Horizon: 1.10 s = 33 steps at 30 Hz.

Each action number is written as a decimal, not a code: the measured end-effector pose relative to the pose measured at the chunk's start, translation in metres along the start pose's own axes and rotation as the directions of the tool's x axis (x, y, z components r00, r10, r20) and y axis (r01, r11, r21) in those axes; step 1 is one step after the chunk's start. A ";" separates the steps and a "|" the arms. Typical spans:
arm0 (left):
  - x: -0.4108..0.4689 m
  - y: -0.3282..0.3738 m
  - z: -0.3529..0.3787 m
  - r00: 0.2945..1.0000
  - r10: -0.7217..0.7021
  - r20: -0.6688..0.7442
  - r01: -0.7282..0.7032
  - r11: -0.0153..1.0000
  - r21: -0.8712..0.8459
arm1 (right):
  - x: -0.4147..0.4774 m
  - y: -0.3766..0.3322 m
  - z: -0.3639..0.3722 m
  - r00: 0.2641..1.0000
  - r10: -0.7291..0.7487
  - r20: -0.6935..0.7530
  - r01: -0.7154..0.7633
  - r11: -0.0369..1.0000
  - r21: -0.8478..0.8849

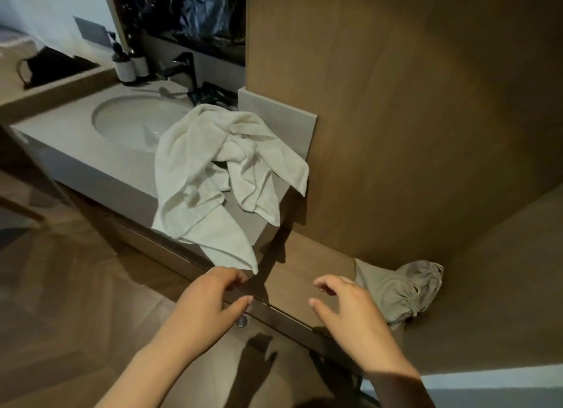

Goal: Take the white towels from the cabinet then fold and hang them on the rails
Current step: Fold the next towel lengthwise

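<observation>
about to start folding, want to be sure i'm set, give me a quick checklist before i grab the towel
1. Towel out of the cabinet: ok, it lies crumpled on the counter by the sink.
2. Left hand free: ok, open, near the hanging towel corner.
3. Right hand free: ok, open and empty.
4. Towel folded: not ok, bunched up.
5. Rails in reach: cannot tell, none in view.
6. Shelf free for folding: not ok, a grey bag lies there.

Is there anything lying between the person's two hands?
In the head view, nothing lies between the left hand and the right hand: only bare wooden ledge shows. The white towel hangs just above the left hand.
</observation>
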<state>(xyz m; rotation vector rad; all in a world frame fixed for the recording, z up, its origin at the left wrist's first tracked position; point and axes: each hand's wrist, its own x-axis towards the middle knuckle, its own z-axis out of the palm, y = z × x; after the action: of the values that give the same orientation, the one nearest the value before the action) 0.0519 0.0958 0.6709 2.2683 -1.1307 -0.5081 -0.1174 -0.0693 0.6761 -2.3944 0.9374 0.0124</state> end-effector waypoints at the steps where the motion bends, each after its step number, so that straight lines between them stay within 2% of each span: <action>1: -0.003 -0.010 -0.010 1.000 0.001 -0.010 -0.001 1.000 0.000 | 0.002 -0.012 0.006 1.000 -0.005 -0.009 0.005 1.000 0.000; 8: -0.016 -0.083 -0.066 0.997 -0.047 -0.059 0.047 0.999 -0.018 | 0.025 -0.084 0.043 0.998 -0.031 -0.053 0.032 0.999 0.020; 17: 0.003 -0.135 -0.105 0.983 -0.134 -0.126 0.120 0.986 -0.112 | 0.076 -0.133 0.056 0.997 -0.062 -0.038 0.064 0.996 0.063; 26: 0.087 -0.151 -0.150 0.971 -0.161 -0.179 0.147 0.985 -0.091 | 0.179 -0.158 0.049 0.991 -0.106 -0.078 0.114 0.989 0.093; 33: 0.168 -0.161 -0.177 0.969 -0.145 -0.202 0.137 0.989 -0.053 | 0.261 -0.171 0.022 0.995 -0.054 -0.082 0.067 0.985 0.157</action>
<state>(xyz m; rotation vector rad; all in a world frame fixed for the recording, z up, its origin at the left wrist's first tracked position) 0.3436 0.0927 0.6939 2.3170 -0.8556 -0.3371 0.1916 -0.1185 0.6895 -2.2867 0.8658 -0.1738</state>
